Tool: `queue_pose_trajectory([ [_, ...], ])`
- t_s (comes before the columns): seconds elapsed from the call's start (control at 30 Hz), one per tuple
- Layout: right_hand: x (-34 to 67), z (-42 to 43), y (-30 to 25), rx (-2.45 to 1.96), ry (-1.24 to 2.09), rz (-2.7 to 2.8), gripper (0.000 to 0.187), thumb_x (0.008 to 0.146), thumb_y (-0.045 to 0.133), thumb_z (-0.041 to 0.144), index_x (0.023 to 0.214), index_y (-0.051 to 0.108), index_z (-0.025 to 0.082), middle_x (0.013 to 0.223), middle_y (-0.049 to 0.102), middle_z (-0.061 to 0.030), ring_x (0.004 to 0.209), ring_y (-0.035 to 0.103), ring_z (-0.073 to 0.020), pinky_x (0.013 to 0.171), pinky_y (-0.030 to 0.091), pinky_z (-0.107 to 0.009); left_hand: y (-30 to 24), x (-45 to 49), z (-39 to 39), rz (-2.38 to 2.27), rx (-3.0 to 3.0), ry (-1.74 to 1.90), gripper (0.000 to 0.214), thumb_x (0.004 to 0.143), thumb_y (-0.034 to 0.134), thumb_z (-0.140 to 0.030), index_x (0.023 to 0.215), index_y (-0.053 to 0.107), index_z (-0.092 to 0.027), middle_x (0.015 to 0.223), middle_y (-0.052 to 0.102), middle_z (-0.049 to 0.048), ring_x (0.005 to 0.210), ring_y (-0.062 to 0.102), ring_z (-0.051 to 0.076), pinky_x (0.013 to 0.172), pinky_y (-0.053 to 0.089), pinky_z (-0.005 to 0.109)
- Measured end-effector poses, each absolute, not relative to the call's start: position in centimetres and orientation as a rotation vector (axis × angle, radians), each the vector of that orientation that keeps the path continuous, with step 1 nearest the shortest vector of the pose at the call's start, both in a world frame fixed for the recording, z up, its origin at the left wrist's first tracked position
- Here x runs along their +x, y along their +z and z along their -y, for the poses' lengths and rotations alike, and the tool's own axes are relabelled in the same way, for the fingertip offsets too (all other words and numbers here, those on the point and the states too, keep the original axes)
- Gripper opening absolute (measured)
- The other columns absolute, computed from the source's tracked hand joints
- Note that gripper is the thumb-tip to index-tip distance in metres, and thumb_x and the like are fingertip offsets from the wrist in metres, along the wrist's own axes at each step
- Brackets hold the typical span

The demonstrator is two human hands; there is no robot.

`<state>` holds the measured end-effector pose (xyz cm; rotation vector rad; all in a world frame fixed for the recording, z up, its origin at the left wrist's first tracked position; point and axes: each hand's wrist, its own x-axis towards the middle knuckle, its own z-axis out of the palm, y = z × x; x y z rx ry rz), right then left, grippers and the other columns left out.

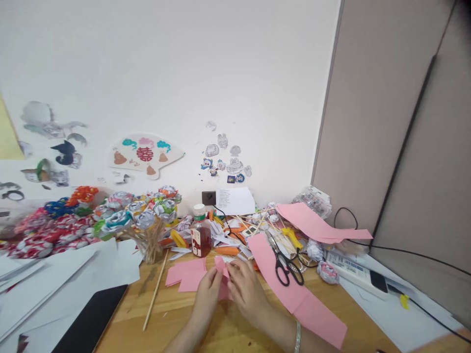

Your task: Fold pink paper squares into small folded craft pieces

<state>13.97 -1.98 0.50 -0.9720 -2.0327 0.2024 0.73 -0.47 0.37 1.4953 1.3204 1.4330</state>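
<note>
Between my two hands is a small piece of pink paper (220,264), raised above the wooden table. My left hand (208,289) pinches its left side with thumb and fingers. On the right side, the fingers of my right hand (246,288) are curled against the same paper. Flat pink paper pieces (186,272) lie just behind and left of my hands. To the right, a long pink paper strip (268,267) carries black-handled scissors (289,268). A bottle of dark red liquid (200,235) stands behind my hands.
Several paper flowers on sticks (145,220) stand at the left. A wooden stick (155,291) and a black tablet-like slab (91,318) lie nearer. Paper scraps, a yellow-handled tool (292,239) and a white power strip (356,272) with cables crowd the back and right.
</note>
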Motion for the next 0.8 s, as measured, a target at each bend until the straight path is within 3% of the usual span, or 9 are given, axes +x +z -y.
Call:
queue_pose_trajectory([
  [0.13,14.4,1.2,0.4,-0.904,0.644,1.764,0.030,0.082,0.045,0.032,0.109,0.051,0.020,0.105,0.052,-0.0077,0.096,0.048,-0.0197,0.082,0.041,-0.033,-0.1,1.0,0.4,-1.186,1.527,1.280,0.031,0.068,0.051,-0.045,0.067,0.058,-0.016,0.068,0.062,0.0025,0.071,0.055,0.020,0.068,0.043,0.028],
  [0.27,14.5,0.2,-0.2,-0.823,1.080,1.585,0.023,0.077,0.053,0.038,0.080,0.058,0.015,0.076,0.056,-0.0021,0.074,0.053,-0.0159,0.068,0.042,-0.026,-0.8,1.7,0.7,-0.970,1.479,1.136,0.031,0.070,0.052,-0.043,0.079,0.063,-0.015,0.080,0.066,0.0051,0.084,0.056,0.024,0.080,0.041,0.032],
  [0.53,14.5,-0.2,-0.6,-0.898,1.097,1.425,0.030,0.070,0.057,0.043,0.062,0.050,0.015,0.060,0.048,0.0021,0.058,0.044,-0.0114,0.057,0.036,-0.022,-0.8,2.2,1.1,-0.857,1.461,1.039,0.036,0.066,0.060,-0.040,0.090,0.060,-0.013,0.091,0.065,0.0069,0.094,0.053,0.025,0.082,0.040,0.032],
  [0.63,14.5,-0.1,-0.5,-0.901,1.108,1.400,0.031,0.069,0.057,0.044,0.062,0.051,0.014,0.059,0.048,0.0017,0.058,0.044,-0.0115,0.056,0.035,-0.022,-0.8,2.3,1.0,-0.906,1.461,1.036,0.035,0.063,0.063,-0.039,0.086,0.059,-0.013,0.084,0.065,0.0051,0.086,0.055,0.023,0.075,0.042,0.030],
  [0.8,14.7,-0.2,-0.6,-0.895,1.166,1.370,0.032,0.073,0.053,0.045,0.065,0.054,0.014,0.062,0.052,0.0007,0.060,0.047,-0.0126,0.059,0.036,-0.023,-1.1,2.2,1.0,-1.008,1.413,1.016,0.038,0.065,0.056,-0.052,0.069,0.053,-0.015,0.057,0.055,-0.0017,0.055,0.050,0.013,0.053,0.038,0.023],
])
